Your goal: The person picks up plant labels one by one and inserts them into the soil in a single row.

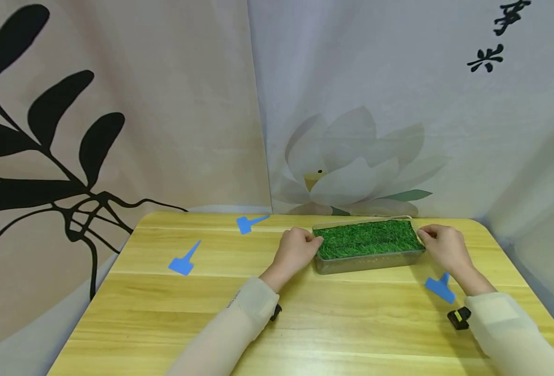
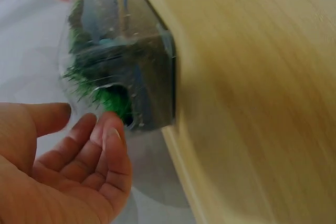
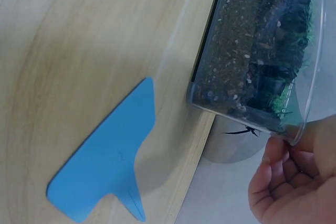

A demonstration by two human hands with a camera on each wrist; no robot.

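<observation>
A clear plastic box [image 1: 368,261] stands on the table, with dark soil [image 3: 231,61] showing through its side. Green artificial-looking grass [image 1: 368,237] covers the top. My left hand [image 1: 298,245] is at the box's left end, fingers loosely bent, with a gap between thumb and fingertips beside the wall in the left wrist view. At the opposite end, my right hand [image 1: 446,248] pinches the rim corner between thumb and fingers. Below that hand lies a blue T-shaped plant label [image 3: 105,156], flat on the wood.
Two more blue labels, a near one [image 1: 183,261] and a far one [image 1: 249,223], lie left of the box on the wooden table [image 1: 343,324]. Behind the table's back edge hangs a printed cloth [image 1: 202,130]. A black device [image 1: 459,317] is by the right sleeve.
</observation>
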